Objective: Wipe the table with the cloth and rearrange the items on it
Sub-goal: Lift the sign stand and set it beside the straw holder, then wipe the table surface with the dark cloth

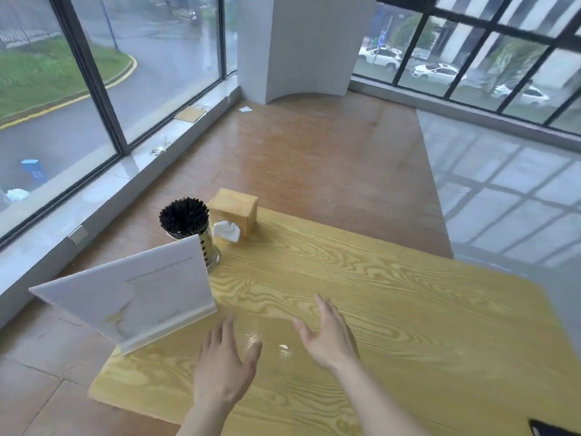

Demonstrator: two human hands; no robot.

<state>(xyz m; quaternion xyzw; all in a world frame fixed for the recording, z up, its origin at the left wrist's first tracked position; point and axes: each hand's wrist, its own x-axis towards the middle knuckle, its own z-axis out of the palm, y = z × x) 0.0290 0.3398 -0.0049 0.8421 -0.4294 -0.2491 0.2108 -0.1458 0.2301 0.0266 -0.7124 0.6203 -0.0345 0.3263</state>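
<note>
A light wooden table (393,309) with strong grain fills the lower right. Along its left edge stand a white sign card (135,294) in a base, a glass jar of black straws (185,221) behind it, and a wooden tissue box (235,209) with a white tissue sticking out at the far corner. My left hand (224,366) hovers open over the table's near part, just right of the sign. My right hand (327,335) is open too, fingers spread, a short way to the right. Neither holds anything. No cloth is in view.
A small glossy patch (267,341) shines on the table between my hands. A dark object (553,427) pokes in at the bottom right corner. Brown floor surrounds the table; a window wall runs along the left and a white pillar (301,42) stands beyond.
</note>
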